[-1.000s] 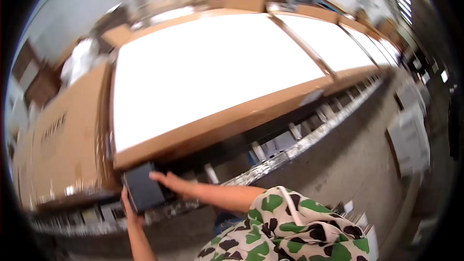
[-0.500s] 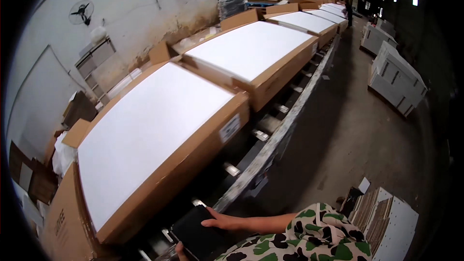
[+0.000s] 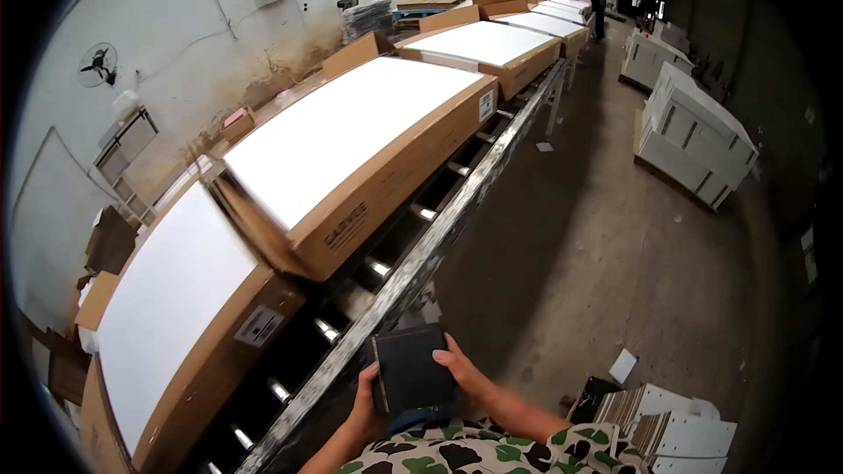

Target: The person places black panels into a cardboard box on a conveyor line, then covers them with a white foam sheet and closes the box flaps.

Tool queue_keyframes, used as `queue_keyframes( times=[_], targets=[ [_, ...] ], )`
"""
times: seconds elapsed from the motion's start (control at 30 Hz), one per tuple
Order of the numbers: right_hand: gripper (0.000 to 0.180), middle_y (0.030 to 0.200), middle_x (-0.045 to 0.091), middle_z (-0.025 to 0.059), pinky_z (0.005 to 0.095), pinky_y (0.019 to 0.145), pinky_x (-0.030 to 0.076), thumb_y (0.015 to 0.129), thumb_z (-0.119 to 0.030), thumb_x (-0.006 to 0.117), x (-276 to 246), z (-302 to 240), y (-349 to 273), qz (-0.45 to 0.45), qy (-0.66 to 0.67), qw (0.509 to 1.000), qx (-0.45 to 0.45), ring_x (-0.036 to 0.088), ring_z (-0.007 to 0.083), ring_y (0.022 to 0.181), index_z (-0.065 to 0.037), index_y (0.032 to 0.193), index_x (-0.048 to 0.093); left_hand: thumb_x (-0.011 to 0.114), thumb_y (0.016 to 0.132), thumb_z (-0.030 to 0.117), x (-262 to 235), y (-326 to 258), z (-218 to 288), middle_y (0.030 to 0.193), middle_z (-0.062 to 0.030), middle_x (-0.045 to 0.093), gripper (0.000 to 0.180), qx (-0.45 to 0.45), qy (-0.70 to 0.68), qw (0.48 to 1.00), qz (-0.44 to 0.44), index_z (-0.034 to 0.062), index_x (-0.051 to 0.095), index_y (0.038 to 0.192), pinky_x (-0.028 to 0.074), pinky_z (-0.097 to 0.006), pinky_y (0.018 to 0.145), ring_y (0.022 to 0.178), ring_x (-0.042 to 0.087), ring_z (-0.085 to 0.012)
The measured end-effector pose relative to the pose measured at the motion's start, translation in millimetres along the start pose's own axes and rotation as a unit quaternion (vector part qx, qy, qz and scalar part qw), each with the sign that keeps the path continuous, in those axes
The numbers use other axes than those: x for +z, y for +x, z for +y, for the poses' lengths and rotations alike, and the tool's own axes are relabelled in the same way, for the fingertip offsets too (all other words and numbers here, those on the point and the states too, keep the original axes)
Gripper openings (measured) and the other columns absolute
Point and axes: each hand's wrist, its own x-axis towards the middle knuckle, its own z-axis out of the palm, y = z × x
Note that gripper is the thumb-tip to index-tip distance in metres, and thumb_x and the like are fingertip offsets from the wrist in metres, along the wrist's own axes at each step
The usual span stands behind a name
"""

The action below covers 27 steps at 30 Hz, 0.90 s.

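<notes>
Here it is on the head view: a matte black, square-faced block (image 3: 413,370) held up in front of the body, just to the right of the scuffed, silvery metal rail (image 3: 421,254) edging the conveyor. I'd call this step a two-handed hold. The left hand (image 3: 364,402) is clamped on the block's left side, thumb by the edge; the right hand (image 3: 465,376) is clamped on the right, thumb laid over the top face (the fingers underneath are hidden, so I can't tell how far they wrap). Any move from here, I judge, calls for even pressure from both palms, the block kept level and clear of that rail. Now the pose: both forearms slant inward from below, making a loose V, the right one leaving a green, black and cream camouflage-patterned cloth garment (image 3: 474,455), elbows apart, block centred between them
</notes>
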Motion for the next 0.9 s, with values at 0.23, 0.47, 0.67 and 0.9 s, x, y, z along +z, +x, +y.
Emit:
queue_keyframes(
  times=[0.23, 0.47, 0.67, 0.9],
  targets=[
    [0.057, 0.117, 0.049, 0.0104, 0.0318, 0.087, 0.047, 0.087, -0.035, 0.053, -112.6, -73.8, 83.8, 0.039, 0.068, 0.997, 0.016, 0.052, 0.0181, 0.106, -0.007, 0.134, 0.034, 0.051, 0.083, 0.054, 98.4, 141.9, 35.4, 0.104, -0.0074, 0.061, 0.059, -0.028, 0.05, 0.996, -0.066, 0.0087, 0.051, 0.121, 0.05, -0.036, 0.075, 0.094, 0.06, -0.021],
    [0.057, 0.121, 0.051, 0.0095, 0.0309, 0.092, 0.044, 0.086, -0.036, 0.054, -212.7, -209.2, 177.2, 0.086, 0.03, 0.996, 0.023, 0.052, 0.0183, 0.108, -0.004, 0.131, 0.039, 0.05, 0.085, 0.05, 205.2, 296.6, 91.2, 0.121, -0.0099, 0.052, 0.063, -0.029, 0.087, 0.986, -0.137, 0.0113, 0.037, 0.134, 0.047, -0.037, 0.087, 0.105, 0.055, -0.021],
    [0.054, 0.115, 0.058, 0.0099, 0.0306, 0.089, 0.046, 0.085, -0.038, 0.056, -291.0, -298.8, 262.6, 0.113, 0.025, 0.993, 0.017, 0.057, 0.0185, 0.102, -0.001, 0.123, 0.049, 0.052, 0.087, 0.041, 293.3, 401.3, 141.5, 0.125, -0.011, 0.047, 0.063, 0.039, 0.106, 0.982, -0.154, 0.0098, 0.031, 0.138, 0.039, -0.032, 0.094, 0.111, 0.047, -0.0192],
    [0.048, 0.106, 0.063, 0.0093, 0.0298, 0.088, 0.048, 0.084, -0.039, 0.057, -392.1, -393.5, 355.5, 0.096, 0.026, 0.994, 0.044, 0.061, 0.0176, 0.095, -0.002, 0.115, 0.056, 0.054, 0.086, 0.045, 364.2, 548.0, 148.4, 0.129, -0.0116, 0.043, 0.07, 0.098, 0.149, 0.976, -0.123, 0.0047, 0.031, 0.138, 0.029, -0.031, 0.102, 0.118, 0.04, -0.0206]
  ],
)
